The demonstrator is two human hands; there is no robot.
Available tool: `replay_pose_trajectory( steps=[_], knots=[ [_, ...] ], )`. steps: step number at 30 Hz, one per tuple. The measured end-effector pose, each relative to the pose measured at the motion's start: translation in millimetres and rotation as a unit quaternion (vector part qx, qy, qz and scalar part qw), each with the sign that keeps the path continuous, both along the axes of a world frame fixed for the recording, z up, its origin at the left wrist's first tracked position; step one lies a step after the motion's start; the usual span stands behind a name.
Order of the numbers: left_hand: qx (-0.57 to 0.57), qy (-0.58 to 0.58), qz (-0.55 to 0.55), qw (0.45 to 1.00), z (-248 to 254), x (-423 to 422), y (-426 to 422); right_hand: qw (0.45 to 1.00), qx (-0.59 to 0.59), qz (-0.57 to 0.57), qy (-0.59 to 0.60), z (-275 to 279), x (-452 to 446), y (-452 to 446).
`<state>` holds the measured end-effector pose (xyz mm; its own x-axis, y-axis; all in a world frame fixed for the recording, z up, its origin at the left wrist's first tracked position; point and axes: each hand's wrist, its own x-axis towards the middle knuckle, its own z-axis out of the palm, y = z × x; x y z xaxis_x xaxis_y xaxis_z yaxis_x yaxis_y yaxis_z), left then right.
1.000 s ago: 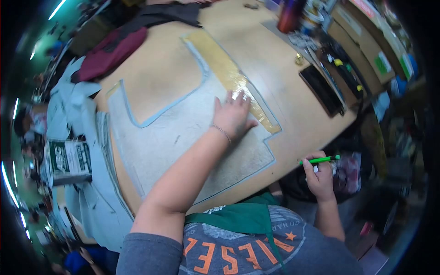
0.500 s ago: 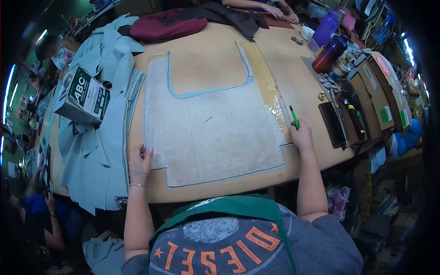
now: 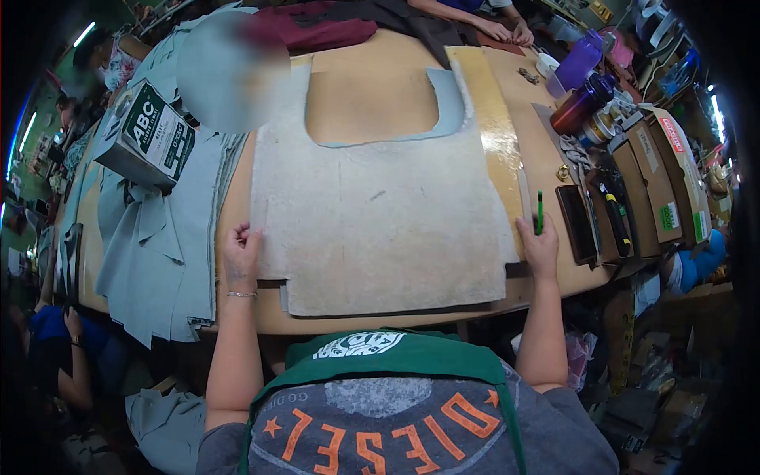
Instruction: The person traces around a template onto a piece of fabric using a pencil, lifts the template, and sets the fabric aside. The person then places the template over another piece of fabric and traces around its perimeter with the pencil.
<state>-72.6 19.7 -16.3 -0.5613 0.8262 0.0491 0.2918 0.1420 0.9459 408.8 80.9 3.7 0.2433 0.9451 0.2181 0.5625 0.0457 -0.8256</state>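
Both left grip point(image 3: 242, 252) and right grip point(image 3: 540, 244), clasping pencil point(image 3: 540, 209), pinch sheet point(image 3: 388, 229) edges, tabletop point(image 3: 372, 103) alongside

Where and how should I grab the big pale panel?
Pinch the pale panel by both side edges, nearer you than its cutout, coming in from left and right. It's a wide, thin sheet, and its solid near part should sag less than the narrow far arms.
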Motion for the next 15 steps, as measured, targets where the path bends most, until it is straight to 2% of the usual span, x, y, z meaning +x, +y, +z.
replay_pose_trajectory(
  steps=[2, 5, 8, 11, 14, 15],
  knots=[
    [-0.013, 0.012, -0.041, 0.999, -14, 1, -2, 0.999, -0.018, 0.0, -0.036, 5, 9, -14],
    [-0.049, 0.038, -0.061, 0.996, -8, 6, -3, 0.97, -0.036, 0.014, -0.241, -5, 20, -27],
    [-0.047, 0.284, -0.046, 0.956, -12, -1, -5, 0.967, 0.017, -0.011, -0.255, -14, 17, -28],
    [-0.055, 0.497, 0.009, 0.866, -10, -9, -10, 0.967, -0.009, -0.038, -0.252, -17, 14, -22],
    [-0.072, 0.375, -0.027, 0.924, -8, -14, -11, 0.975, -0.101, -0.1, -0.172, -8, 4, -16],
    [-0.146, 0.273, -0.03, 0.95, 6, -7, -10, 0.977, -0.109, -0.08, -0.163, -9, 6, -13]
  ],
)
